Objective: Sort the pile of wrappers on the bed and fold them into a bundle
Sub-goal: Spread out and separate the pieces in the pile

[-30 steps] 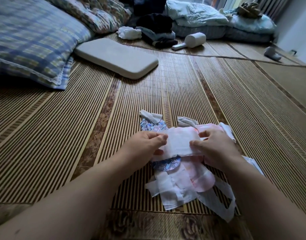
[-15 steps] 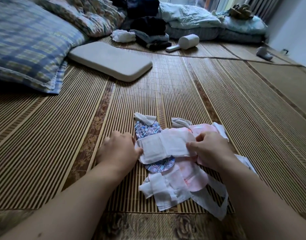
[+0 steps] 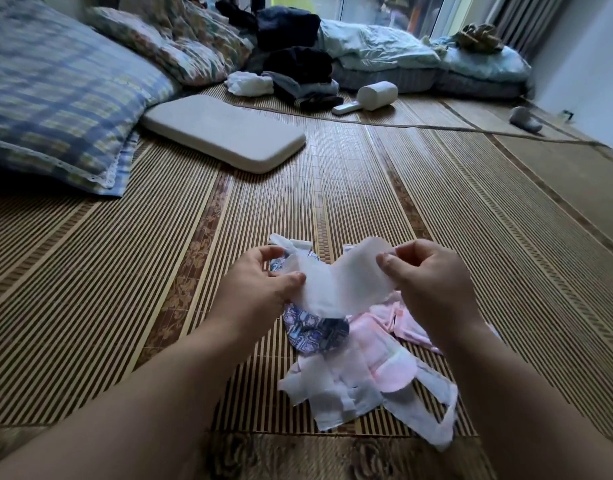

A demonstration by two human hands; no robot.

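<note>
A white wrapper hangs lifted above the pile, curved between both hands. My left hand pinches its left end with thumb and fingers. My right hand pinches its right end. Below them the pile of wrappers lies on the bamboo mat: pink ones to the right, a blue patterned one under the lifted wrapper, and white strips nearest me. My right forearm hides part of the pile.
A flat beige cushion lies ahead at the left. A plaid pillow sits at the far left. Folded clothes, bedding and a white handheld device line the back. Bare mat stretches to the right.
Both hands have raised the white wrapper off the pile, where it lay flat before. My left hand moved back in and took hold of its left end. The camera tilted up slightly.
</note>
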